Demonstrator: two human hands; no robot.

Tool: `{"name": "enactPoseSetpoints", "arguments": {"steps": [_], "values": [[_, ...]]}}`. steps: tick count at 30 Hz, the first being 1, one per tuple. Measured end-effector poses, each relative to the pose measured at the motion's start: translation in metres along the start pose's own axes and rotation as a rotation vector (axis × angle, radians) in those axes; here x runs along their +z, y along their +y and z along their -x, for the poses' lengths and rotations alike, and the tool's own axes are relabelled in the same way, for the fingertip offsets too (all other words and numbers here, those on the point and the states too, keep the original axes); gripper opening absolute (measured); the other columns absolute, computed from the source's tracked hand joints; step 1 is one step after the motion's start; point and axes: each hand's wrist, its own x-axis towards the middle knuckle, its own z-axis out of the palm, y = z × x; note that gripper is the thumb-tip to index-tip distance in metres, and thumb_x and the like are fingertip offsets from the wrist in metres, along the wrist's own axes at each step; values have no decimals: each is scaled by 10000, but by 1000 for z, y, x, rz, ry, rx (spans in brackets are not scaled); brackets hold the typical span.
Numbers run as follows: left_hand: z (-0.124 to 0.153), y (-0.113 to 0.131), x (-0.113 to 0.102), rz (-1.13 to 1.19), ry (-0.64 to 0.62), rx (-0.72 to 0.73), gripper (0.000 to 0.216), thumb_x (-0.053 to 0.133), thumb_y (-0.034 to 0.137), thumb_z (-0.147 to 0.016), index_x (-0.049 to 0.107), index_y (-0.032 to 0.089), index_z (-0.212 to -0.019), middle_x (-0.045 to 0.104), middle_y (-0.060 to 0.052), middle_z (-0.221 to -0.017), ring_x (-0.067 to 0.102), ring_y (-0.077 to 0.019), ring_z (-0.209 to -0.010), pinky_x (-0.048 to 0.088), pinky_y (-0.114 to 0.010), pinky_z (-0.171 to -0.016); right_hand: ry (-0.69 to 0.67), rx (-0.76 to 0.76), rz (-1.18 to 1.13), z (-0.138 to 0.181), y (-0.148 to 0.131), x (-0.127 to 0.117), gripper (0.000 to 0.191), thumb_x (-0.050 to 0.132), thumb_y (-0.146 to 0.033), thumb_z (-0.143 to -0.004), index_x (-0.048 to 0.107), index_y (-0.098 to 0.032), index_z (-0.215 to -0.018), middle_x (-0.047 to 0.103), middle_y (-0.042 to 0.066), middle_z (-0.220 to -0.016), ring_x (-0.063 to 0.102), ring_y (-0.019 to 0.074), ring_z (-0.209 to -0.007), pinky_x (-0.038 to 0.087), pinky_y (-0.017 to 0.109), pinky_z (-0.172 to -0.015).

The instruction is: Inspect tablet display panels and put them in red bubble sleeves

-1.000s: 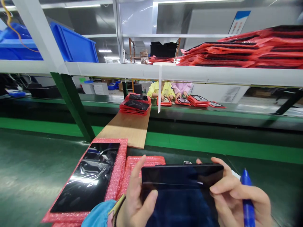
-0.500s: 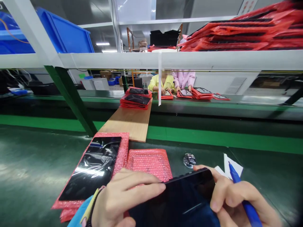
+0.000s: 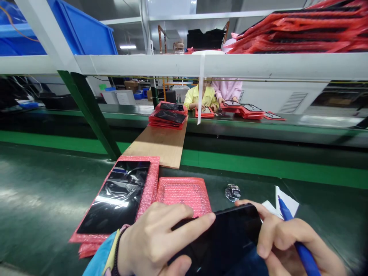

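Note:
I hold a black glossy screen panel (image 3: 230,237) low in front of me with both hands. My left hand (image 3: 155,241) wraps its fingers over the panel's left edge. My right hand (image 3: 287,241) grips the right edge and also carries a blue pen (image 3: 299,237) between its fingers. Left of the panel, another black panel (image 3: 117,197) lies on a stack of red bubble-wrap bags (image 3: 149,184). An empty red bubble-wrap bag (image 3: 184,191) lies just beyond my left hand.
A small metal piece (image 3: 232,191) and white paper slips (image 3: 284,201) lie on the green belt (image 3: 43,191). A wooden board (image 3: 161,143) bridges to the far conveyor, bearing stacked red-bagged panels (image 3: 168,117). Two people work opposite. The shelf above holds red bags (image 3: 301,30) and blue bins (image 3: 83,30).
The panel has dropped from upright to a flatter tilt, lower in view. My left fingers have curled further over its edge. The view has shifted slightly down.

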Motion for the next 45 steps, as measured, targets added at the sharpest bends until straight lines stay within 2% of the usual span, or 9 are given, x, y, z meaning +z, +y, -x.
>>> {"name": "enactPoseSetpoints", "arguments": {"steps": [8,14,17,21,24,29,33,38,45], "values": [[-3,0,4,108,115,-66,487,310,415,-930,515,113,-1251,685,-85,-840,658,-187,-669,485,-270,-526,90,-15,-52,-2,0,5,202,580,-59,-774,515,-242,-828,564,-64,-565,641,133,-538,518,409,-970],[-1,-1,8,98,51,-47,525,267,391,-938,552,106,-1274,629,-89,-802,629,-168,-640,480,-248,-496,65,33,-50,-5,-2,4,225,624,-55,-761,523,-248,-817,578,-44,-556,721,192,-806,526,340,-949],[2,0,12,74,131,-57,493,280,362,-936,581,105,-1230,647,-97,-824,647,-173,-674,488,-257,-525,121,33,-67,-14,-7,9,187,652,-98,-769,528,-238,-771,557,-61,-516,705,139,-701,521,262,-938],[4,4,15,56,232,-121,432,306,347,-934,615,130,-1142,699,-95,-909,690,-185,-763,508,-273,-606,145,43,-74,-18,-8,13,205,660,-94,-757,516,-239,-754,545,-80,-504,635,100,-551,516,260,-942],[3,5,14,37,213,-124,442,288,348,-938,617,135,-1141,704,-89,-903,694,-177,-748,510,-262,-576,132,77,-85,-14,-2,10,221,641,-74,-751,509,-249,-777,541,-80,-523,590,97,-502,528,287,-920],[1,2,10,-45,114,-44,455,260,290,-947,593,103,-1193,687,-98,-868,676,-159,-700,505,-234,-511,48,121,-127,-3,4,4,213,614,-86,-795,516,-266,-849,565,-57,-566,639,146,-608,478,424,-998],[1,0,11,-109,70,-18,456,267,277,-940,580,92,-1215,671,-99,-850,655,-157,-642,496,-240,-478,126,206,-159,-1,1,5,156,650,-175,-823,525,-269,-823,555,-48,-560,666,179,-735,448,443,-1028],[0,1,13,-29,133,-42,472,245,312,-944,585,105,-1198,670,-95,-838,659,-160,-657,492,-236,-500,54,131,-145,-3,3,0,250,666,-75,-757,535,-267,-850,587,-57,-568,607,132,-528,491,416,-978],[0,3,16,-25,193,-81,451,260,316,-947,630,124,-1119,697,-91,-870,673,-168,-679,495,-247,-528,65,126,-150,-3,4,-1,270,639,-45,-731,531,-264,-847,583,-53,-568,634,155,-584,477,439,-999]]}}
